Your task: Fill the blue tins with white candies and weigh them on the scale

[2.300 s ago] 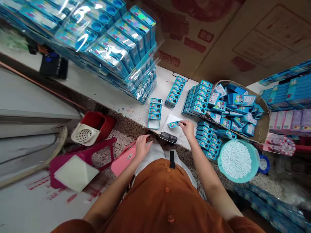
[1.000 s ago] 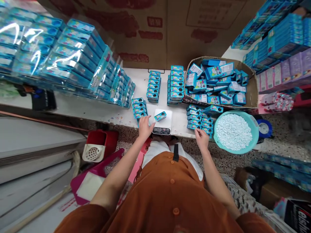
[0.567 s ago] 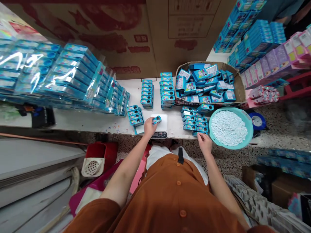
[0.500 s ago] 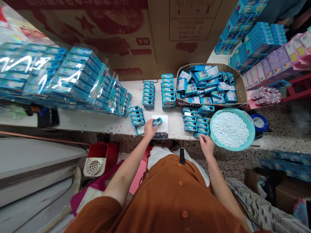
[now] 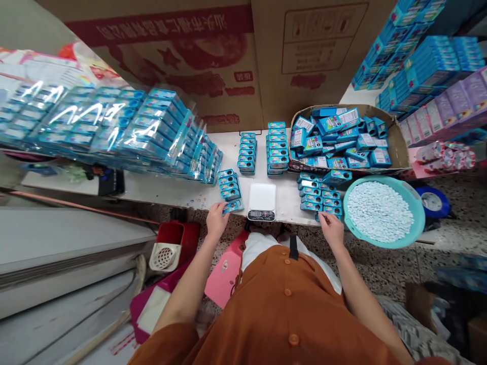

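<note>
My left hand (image 5: pixel 216 221) is closed on a small blue tin (image 5: pixel 233 206) at the near end of a short row of tins (image 5: pixel 229 183) left of the scale. The white kitchen scale (image 5: pixel 262 201) has a bare plate. My right hand (image 5: pixel 332 227) rests with curled fingers at the near end of a stack of blue tins (image 5: pixel 321 196), touching the nearest one. A teal basin (image 5: pixel 419 223) of white tablets sits just right of that hand.
A cardboard box (image 5: pixel 397 142) of loose blue tins stands behind the basin. Two more tin stacks (image 5: pixel 277 147) sit behind the scale. Shrink-wrapped packs (image 5: pixel 125 126) pile up at left. A red bin (image 5: pixel 178 238) and a pink stool (image 5: pixel 222 276) stand on the floor.
My left hand took the tin off the scale and brought it left to the near end of the row. My right hand stayed by the right-hand tin stack. The view shifted.
</note>
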`<control>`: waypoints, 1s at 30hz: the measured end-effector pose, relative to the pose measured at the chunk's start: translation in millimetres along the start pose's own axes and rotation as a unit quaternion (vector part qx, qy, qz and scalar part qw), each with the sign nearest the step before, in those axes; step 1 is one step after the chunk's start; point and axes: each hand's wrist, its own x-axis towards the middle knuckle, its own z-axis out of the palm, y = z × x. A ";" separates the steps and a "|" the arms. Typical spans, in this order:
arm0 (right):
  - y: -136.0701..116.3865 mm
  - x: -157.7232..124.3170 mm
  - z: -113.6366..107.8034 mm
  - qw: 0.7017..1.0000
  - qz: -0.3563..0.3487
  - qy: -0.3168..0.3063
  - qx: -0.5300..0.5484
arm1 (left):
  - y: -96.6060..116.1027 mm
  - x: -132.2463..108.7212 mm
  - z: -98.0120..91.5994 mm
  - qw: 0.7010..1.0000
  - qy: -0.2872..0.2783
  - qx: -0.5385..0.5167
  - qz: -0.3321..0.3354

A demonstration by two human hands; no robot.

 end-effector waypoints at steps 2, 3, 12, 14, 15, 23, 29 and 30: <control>-4.8 1.1 2.6 1.000 -0.007 -0.007 -0.003 | -6.9 6.1 4.7 1.000 -0.006 0.005 0.002; -6.6 1.1 3.5 1.000 -0.009 -0.009 -0.005 | -9.7 9.6 6.9 1.000 -0.011 0.007 0.003; -11.6 -10.9 8.0 0.999 0.024 0.015 -0.019 | -24.2 36.7 26.8 0.995 -0.071 0.069 0.027; -11.1 -17.5 9.1 0.999 0.037 0.026 -0.023 | -25.4 37.8 30.7 0.994 -0.063 0.087 0.029; -10.2 -21.2 8.7 0.998 0.045 0.030 -0.024 | -25.9 38.0 32.4 0.994 -0.053 0.093 0.024; 46.9 -28.2 -40.9 0.978 0.127 0.135 -0.098 | -14.3 42.6 40.3 0.998 -0.007 0.062 0.007; 115.6 9.5 -84.9 0.953 0.124 0.197 -0.193 | 47.9 32.3 40.4 0.996 0.006 0.012 0.088; 124.0 16.4 -84.6 0.952 0.126 0.189 -0.204 | 62.7 32.0 43.6 0.994 -0.001 -0.002 0.110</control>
